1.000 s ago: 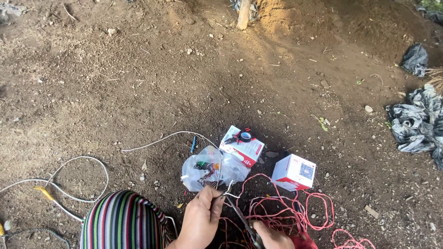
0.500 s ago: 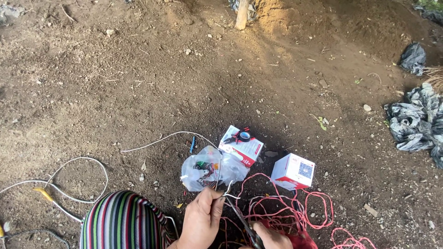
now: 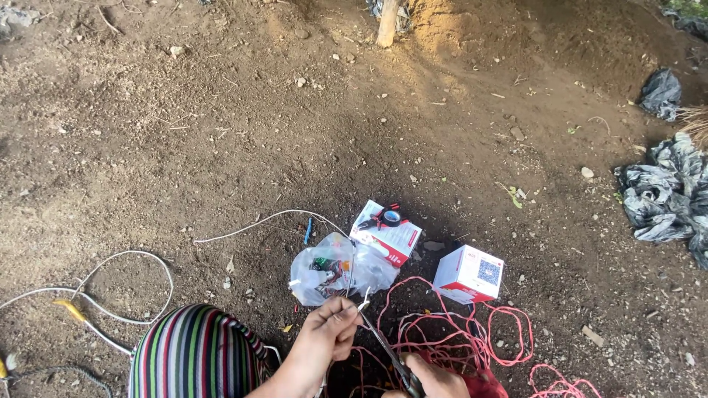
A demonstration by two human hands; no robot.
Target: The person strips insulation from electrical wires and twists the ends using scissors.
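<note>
My left hand (image 3: pixel 330 335) pinches the end of a thin white wire (image 3: pixel 363 300) at the bottom centre of the view. My right hand (image 3: pixel 435 377), partly cut off by the lower edge, grips a dark pair of pliers or cutters (image 3: pixel 385 345) whose tip points up at that wire end. Loose red wire (image 3: pixel 472 339) lies in coils on the dirt around my right hand. Just beyond my hands lies a clear plastic bag (image 3: pixel 332 269) with small parts inside.
A red and white flat box (image 3: pixel 387 232) and a white cube box (image 3: pixel 469 274) sit on the dirt. White cable (image 3: pixel 133 258) loops at left beside a yellow-handled tool (image 3: pixel 70 309). A striped cloth (image 3: pixel 195 354) covers my knee. Black plastic sheeting (image 3: pixel 664 191) lies at right.
Both hands stay in nearly the same place. The tool's tip has closed in slightly on the wire end held by my left hand.
</note>
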